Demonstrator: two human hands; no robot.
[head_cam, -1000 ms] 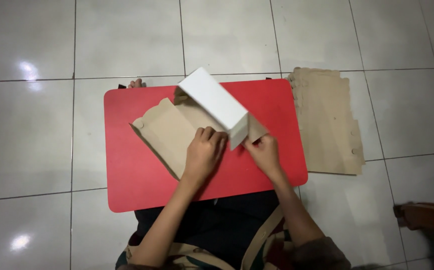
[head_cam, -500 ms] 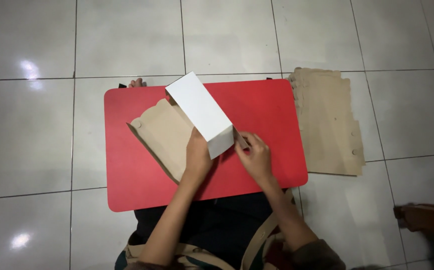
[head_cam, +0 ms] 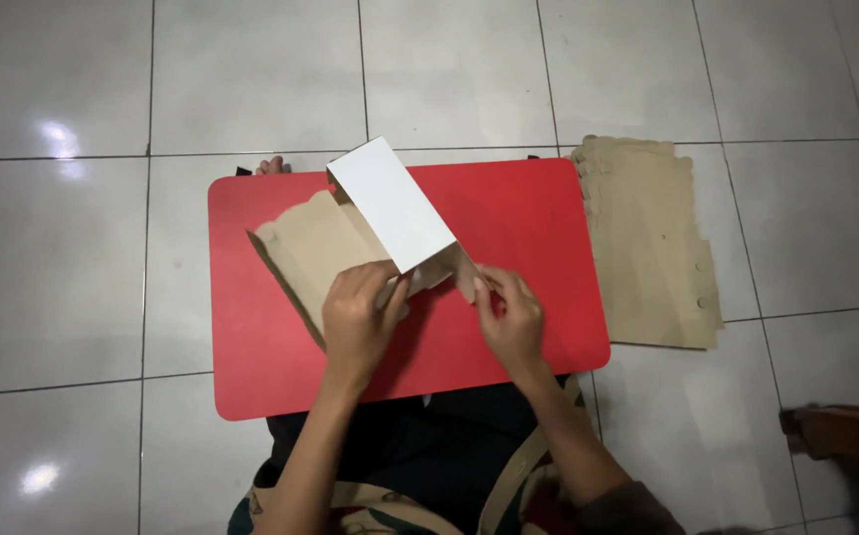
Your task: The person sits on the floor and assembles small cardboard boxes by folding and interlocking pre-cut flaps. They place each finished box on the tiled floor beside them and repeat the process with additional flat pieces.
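We are looking at a cardboard box blank (head_cam: 350,238), brown on one face with one white panel (head_cam: 390,203) standing raised and tilted, which is lying on the left-centre part of the red table (head_cam: 528,213). The left hand (head_cam: 358,319) is pressing down on the near edge of the blank, fingers curled over the cardboard just below the white panel, so it is grasping the blank. The right hand (head_cam: 510,319) is sitting just to the right of the blank, and its fingertips are pinching a small brown flap (head_cam: 464,272) at the near corner of the white panel (the flap is standing up from the table surface). Both forearms are reaching onto the table from its near edge.

Off the right edge of the table, we are seeing a stack of flat brown cardboard sheets (head_cam: 647,243) lying on the pale tiled floor (head_cam: 73,297), touching or just beside the table's right side.
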